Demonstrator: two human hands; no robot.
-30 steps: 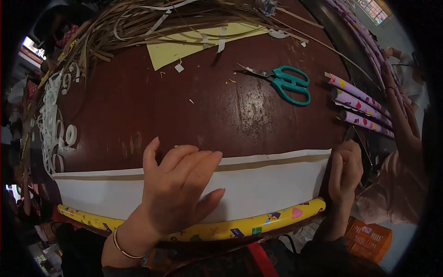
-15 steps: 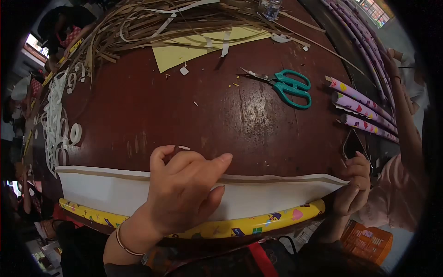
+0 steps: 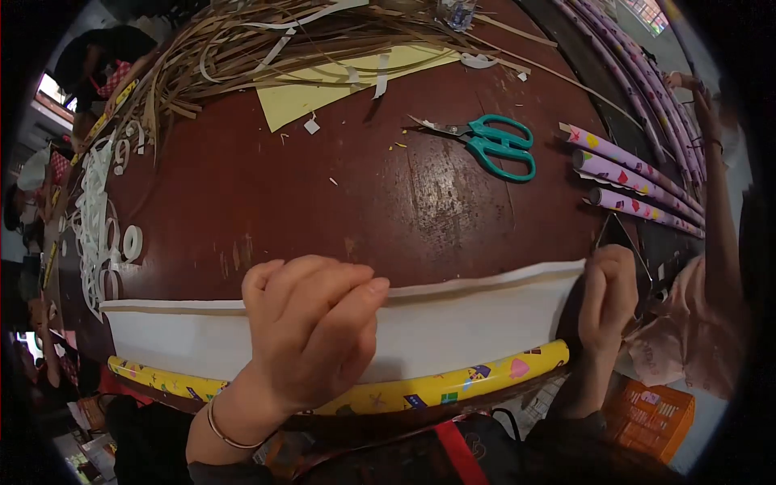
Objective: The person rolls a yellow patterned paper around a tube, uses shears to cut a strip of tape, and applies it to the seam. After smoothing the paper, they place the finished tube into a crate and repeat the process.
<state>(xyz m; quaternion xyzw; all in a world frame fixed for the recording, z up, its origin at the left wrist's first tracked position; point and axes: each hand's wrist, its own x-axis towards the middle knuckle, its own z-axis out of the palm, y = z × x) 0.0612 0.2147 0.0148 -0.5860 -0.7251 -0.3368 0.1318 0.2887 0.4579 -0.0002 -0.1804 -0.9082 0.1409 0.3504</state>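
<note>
A sheet of yellow patterned wrapping paper (image 3: pixel 469 386) lies along the near table edge, rolled on the near side with its white back (image 3: pixel 461 323) facing up. A thin brown strip runs along its far edge. My right hand (image 3: pixel 608 295) is closed on the sheet's far right corner, which is lifted off the table. Above the middle of the sheet is my left hand (image 3: pixel 311 327), fingers curled in and thumb pressed against them; whatever it may hold is hidden. Green-handled scissors (image 3: pixel 501 147) lie beyond, blades slightly apart.
Brown strips (image 3: pixel 234 48) and yellow paper (image 3: pixel 291 101) cover the far side. White tape curls (image 3: pixel 93 210) and a tape roll (image 3: pixel 132 242) lie left. Purple patterned rolls (image 3: pixel 634 174) and a phone (image 3: pixel 618 230) are right. Another person's arm (image 3: pixel 715 178) and others at left are nearby.
My right hand has moved slightly up and left, raising the sheet's right corner. My left hand's fingers have curled closed, and the thumb has drawn in. The view has shifted slightly.
</note>
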